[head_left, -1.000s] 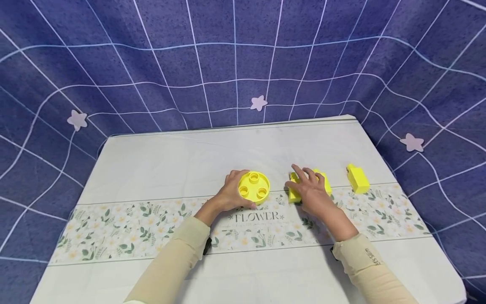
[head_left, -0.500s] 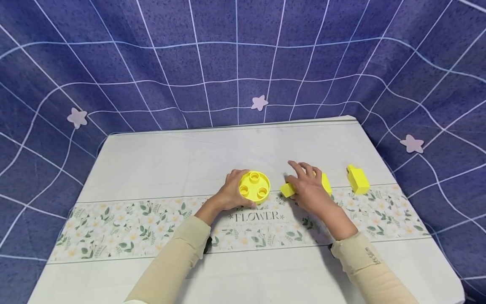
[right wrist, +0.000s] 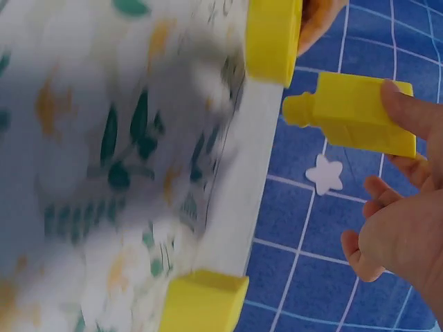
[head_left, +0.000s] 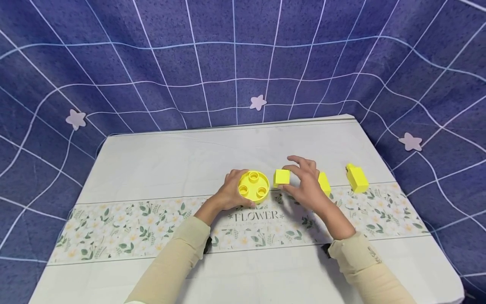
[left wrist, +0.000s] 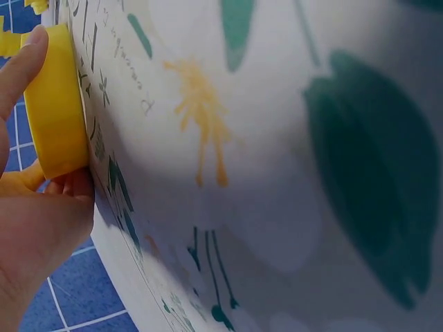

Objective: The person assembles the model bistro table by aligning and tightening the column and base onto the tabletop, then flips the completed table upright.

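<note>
My left hand (head_left: 229, 192) grips the side of a round yellow base (head_left: 253, 188) on the table; three ring-shaped sockets show inside its rim. The left wrist view shows thumb and fingers around the base's wall (left wrist: 59, 117). Just to the right, my right hand (head_left: 308, 185) pinches a yellow block (head_left: 282, 177) between thumb and finger, raised off the table. Seen from the right wrist, this block (right wrist: 356, 111) has a round peg pointing down toward the table. The block and the base are apart. Behind the right hand lies a second yellow block (head_left: 324, 184), partly hidden.
Another yellow block (head_left: 357, 179) with a peg lies farther right. A white tablecloth (head_left: 171, 164) with a floral band covers the table. A blue grid-patterned curtain (head_left: 212, 63) with pale stars surrounds its back and sides.
My right hand has picked a block up from beside the second one, turned it peg-down and brought it left toward the base. The left hand and base have stayed put.
</note>
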A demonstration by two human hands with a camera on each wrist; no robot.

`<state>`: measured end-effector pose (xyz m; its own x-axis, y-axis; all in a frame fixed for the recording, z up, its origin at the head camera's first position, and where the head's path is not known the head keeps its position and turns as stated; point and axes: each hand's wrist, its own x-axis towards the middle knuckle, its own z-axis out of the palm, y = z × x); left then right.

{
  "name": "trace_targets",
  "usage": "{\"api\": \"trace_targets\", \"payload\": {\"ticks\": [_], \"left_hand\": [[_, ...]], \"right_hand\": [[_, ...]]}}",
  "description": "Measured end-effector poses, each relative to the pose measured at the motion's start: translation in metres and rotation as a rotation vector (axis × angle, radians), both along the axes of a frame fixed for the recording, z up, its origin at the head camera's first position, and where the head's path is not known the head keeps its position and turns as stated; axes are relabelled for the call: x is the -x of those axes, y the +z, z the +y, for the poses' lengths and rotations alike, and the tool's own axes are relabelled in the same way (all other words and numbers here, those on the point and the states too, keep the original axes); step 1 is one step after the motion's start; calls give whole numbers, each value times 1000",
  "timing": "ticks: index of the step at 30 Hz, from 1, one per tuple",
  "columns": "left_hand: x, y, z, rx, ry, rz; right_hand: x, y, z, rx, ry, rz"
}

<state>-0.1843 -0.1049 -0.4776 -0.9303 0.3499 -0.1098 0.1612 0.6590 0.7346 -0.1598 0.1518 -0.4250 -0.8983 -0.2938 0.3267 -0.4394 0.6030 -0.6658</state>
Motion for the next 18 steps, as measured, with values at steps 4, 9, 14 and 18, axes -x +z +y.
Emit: {"api": "trace_targets", "payload": {"ticks": [4, 9, 14, 18], "left_hand": [[0, 1, 0, -3, -1, 1], [0, 0, -1, -15, -4, 6], [0, 0, -1, -6, -7, 6], [0, -1, -1, 0, -1, -1]], "right_hand": [[-1, 0, -8, 87, -12, -78], [0, -3, -17, 151, 8, -143], [0, -7, -24, 178, 23, -171], [2, -11, -28, 170, 31, -167]]}}
